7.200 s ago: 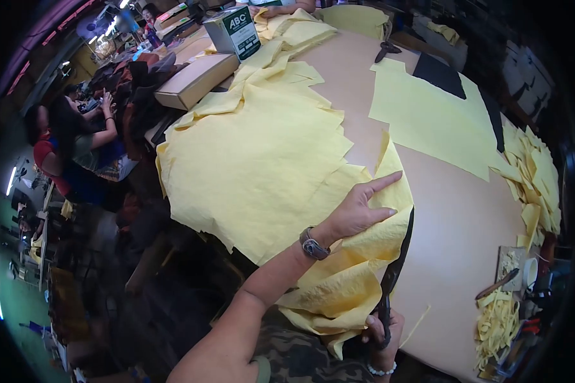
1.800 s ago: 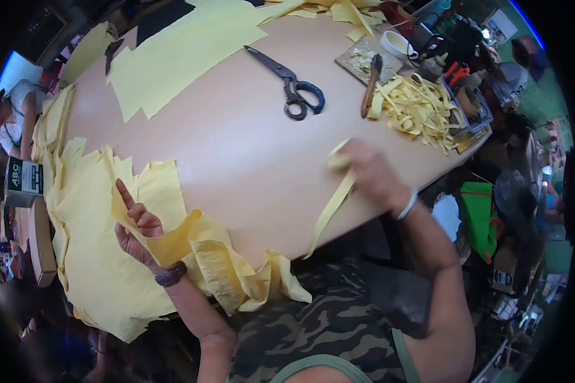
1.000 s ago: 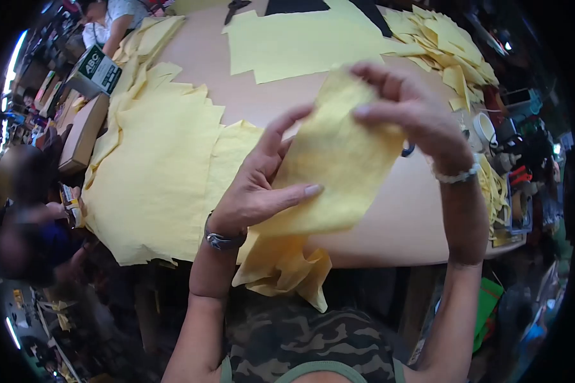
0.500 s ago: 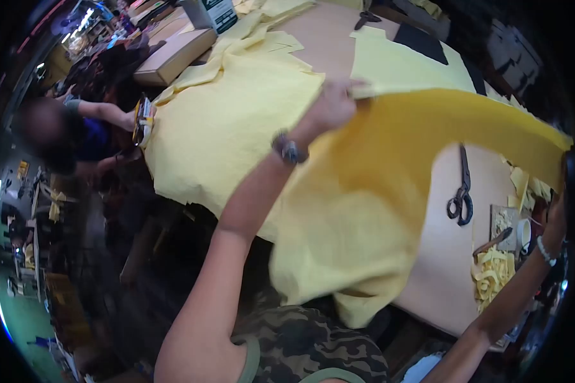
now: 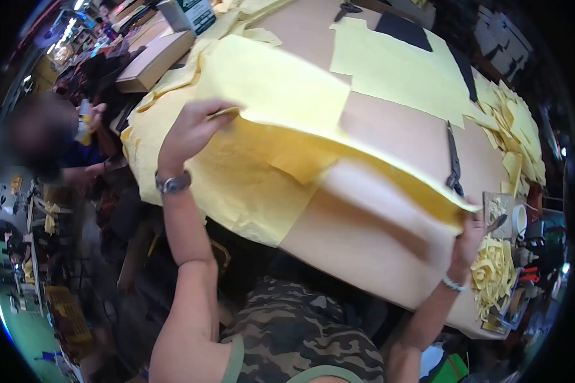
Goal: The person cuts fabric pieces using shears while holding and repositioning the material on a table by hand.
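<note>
My left hand (image 5: pixel 193 133), with a watch on its wrist, pinches one end of a yellow leather sheet (image 5: pixel 294 147). The other end is gripped by my right hand (image 5: pixel 469 237), near the table's right side. Stretched between both hands, the sheet is raised above the table and blurred, its darker underside towards me. Beneath and behind it a large pale-yellow hide (image 5: pixel 275 80) lies over the table's left part. Dark scissors (image 5: pixel 453 159) rest on the tabletop beyond my right hand, touched by neither hand.
A cut yellow panel (image 5: pixel 396 70) and a black piece (image 5: pixel 404 30) lie at the back. Yellow offcuts (image 5: pixel 514 131) pile up at right, thin strips (image 5: pixel 492 271) nearer me. A cardboard box (image 5: pixel 154 64) and a tin (image 5: pixel 195 14) stand far left. Another person (image 5: pixel 86 150) is at the left edge.
My left hand has moved left and slightly down, and my right hand has come in from the right edge. The sheet has swung left and no longer hangs over the near edge.
</note>
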Action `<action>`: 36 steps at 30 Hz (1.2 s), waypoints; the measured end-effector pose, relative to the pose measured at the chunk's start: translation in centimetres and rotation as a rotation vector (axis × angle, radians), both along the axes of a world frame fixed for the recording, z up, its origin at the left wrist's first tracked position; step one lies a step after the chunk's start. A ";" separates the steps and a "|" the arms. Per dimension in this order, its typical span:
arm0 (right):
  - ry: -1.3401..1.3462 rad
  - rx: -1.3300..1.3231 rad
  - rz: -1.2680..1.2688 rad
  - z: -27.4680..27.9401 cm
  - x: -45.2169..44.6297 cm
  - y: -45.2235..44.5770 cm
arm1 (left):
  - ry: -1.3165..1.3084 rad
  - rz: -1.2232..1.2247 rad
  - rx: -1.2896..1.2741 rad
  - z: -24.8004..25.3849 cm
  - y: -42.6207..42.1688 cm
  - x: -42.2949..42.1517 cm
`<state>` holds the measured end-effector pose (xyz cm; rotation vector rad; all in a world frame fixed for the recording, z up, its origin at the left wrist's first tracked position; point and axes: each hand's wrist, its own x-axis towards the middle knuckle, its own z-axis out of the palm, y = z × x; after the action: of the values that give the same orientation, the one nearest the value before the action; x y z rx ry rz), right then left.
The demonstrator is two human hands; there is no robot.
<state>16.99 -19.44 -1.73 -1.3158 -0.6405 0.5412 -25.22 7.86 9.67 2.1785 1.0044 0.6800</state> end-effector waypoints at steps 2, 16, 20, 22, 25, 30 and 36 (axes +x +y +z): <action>0.074 -0.083 0.138 -0.9 -4.2 0.2 | -0.049 0.017 -0.024 -3.4 0.9 -1.6; -1.152 -0.858 -0.315 -0.5 0.7 6.5 | 0.042 -0.665 0.497 -12.7 -15.4 21.0; -0.897 -1.020 -0.174 2.1 -0.6 5.1 | 0.114 -0.706 0.579 -13.0 -15.3 21.1; -0.839 -1.120 -0.128 2.5 -1.1 3.5 | 0.200 -0.710 0.596 -12.4 -15.4 21.3; -0.654 -1.081 -0.028 2.5 -2.0 -0.4 | 0.244 -0.762 0.625 -12.0 -15.4 21.9; -0.040 -0.784 0.116 2.3 -7.1 -9.6 | 0.003 -0.831 0.601 -13.0 -15.0 23.2; 0.414 -0.778 0.069 4.2 -15.7 -14.6 | -0.062 -0.839 0.496 -13.2 -14.6 22.8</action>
<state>1.27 -34.05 2.50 -1.8270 -0.1143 1.1570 -2.41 -6.70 -3.50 2.6664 -0.1892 0.6030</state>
